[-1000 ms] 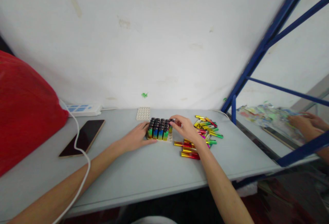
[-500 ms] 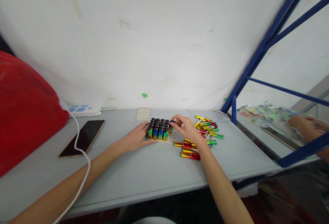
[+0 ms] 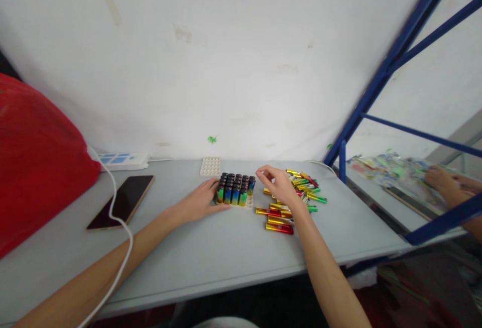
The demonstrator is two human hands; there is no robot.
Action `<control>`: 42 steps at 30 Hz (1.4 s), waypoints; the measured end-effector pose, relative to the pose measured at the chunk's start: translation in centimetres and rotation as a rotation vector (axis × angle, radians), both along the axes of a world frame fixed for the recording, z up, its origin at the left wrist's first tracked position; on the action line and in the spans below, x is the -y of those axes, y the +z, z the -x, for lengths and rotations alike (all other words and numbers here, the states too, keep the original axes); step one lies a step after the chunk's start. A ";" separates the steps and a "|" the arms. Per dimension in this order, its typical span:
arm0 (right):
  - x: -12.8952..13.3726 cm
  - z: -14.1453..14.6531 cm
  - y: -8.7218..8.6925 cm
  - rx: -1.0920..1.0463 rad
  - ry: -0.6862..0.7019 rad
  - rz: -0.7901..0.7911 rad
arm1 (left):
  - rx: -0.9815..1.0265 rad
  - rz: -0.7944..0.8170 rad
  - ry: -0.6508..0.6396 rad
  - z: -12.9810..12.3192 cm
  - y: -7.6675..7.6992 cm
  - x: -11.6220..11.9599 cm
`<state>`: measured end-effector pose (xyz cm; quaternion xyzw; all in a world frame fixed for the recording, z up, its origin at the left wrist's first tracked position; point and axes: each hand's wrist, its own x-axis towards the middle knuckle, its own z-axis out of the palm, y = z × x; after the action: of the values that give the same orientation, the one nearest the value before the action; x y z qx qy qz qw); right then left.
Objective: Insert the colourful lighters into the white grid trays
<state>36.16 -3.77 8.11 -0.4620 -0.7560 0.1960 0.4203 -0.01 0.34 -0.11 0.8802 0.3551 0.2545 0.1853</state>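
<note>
Cigarette lighters (image 3: 234, 190) with black tops and green-blue bodies stand upright in rows in a white knobbed tray (image 3: 250, 201). My left hand (image 3: 199, 201) grips the tray's left side, thumb along the front edge and fingers reaching behind. Just right of the standing lighters, my right hand (image 3: 277, 184) is raised with bent fingers slightly apart and nothing visible in them. Beneath and beyond it lies a pile of loose lighters (image 3: 279, 221) in shiny gold, red and green. Part of that pile is hidden by my right hand and wrist.
A second white tray (image 3: 210, 166) lies near the wall. At left are a phone (image 3: 122, 202), a white cable (image 3: 130, 245), a power strip (image 3: 126, 160) and a red bag (image 3: 41, 167). A blue frame (image 3: 376, 84) stands at right; beyond it, another person's hands (image 3: 444, 181) are by plastic packaging (image 3: 387, 166).
My right hand has let go of a lighter, which now stands in the right-hand column, and has drawn back to the right. My left hand has stayed at the tray.
</note>
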 end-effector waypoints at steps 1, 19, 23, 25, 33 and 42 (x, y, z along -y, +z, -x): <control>0.2 -0.4 0.3 0.027 0.013 0.021 | -0.002 0.003 0.001 0.0 0.0 0.0; 3.9 -1.9 -1.2 0.190 0.122 0.084 | -0.008 -0.033 -0.005 -0.2 -0.4 0.1; 2.2 -2.1 -0.3 -0.324 0.015 0.084 | -0.006 -0.028 -0.004 -0.2 -0.4 0.0; 0.8 -1.4 -0.2 -0.639 -0.046 0.119 | -0.006 -0.029 -0.001 -0.2 -0.4 -0.1; -2.3 0.9 -1.8 -1.261 -0.029 0.264 | -0.015 -0.034 0.001 0.1 -0.9 -0.3; -1.0 1.8 -2.9 -1.029 -0.038 0.279 | -0.019 -0.053 -0.004 -0.1 -0.8 -0.3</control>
<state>34.33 -2.73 5.24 -0.3714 -0.4105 0.4882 0.6747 0.09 0.69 -0.95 0.8880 0.3481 0.2550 0.1588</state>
